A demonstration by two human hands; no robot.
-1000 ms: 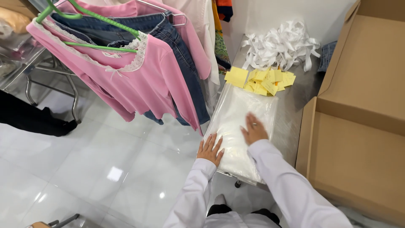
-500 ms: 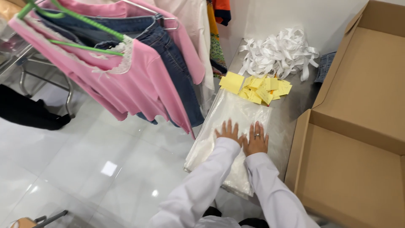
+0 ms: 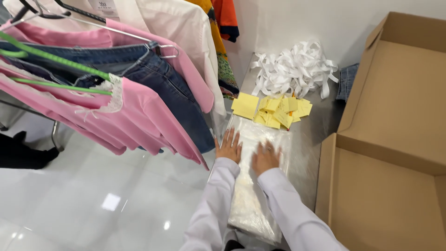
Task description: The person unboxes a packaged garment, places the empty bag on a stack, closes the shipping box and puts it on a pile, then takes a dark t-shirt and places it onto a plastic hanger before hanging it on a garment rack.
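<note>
Pressing flat, both open hands, left hand (image 3: pixel 228 146) and right hand (image 3: pixel 265 158), are laid on a bagged white garment (image 3: pixel 253 186) on the surface (image 3: pixel 312 139), yellow tags (image 3: pixel 274 110) untouched beyond.

One head-worn view looks steeply down, close over the table (image 3: pixel 309 153).

1. Two hands: the left hand (image 3: pixel 228 146) and the right hand (image 3: pixel 265 159).
2. One clear plastic bag (image 3: pixel 253 200) holding white cloth, on the surface (image 3: pixel 309 153).
3. One heap of yellow paper tags (image 3: pixel 274 110), too jumbled to count singly.
4. One pile of white ribbon strips (image 3: pixel 293 69).
5. One open cardboard box (image 3: pixel 395 139).
6. Two green hangers (image 3: pixel 55 69) in plain sight.
</note>
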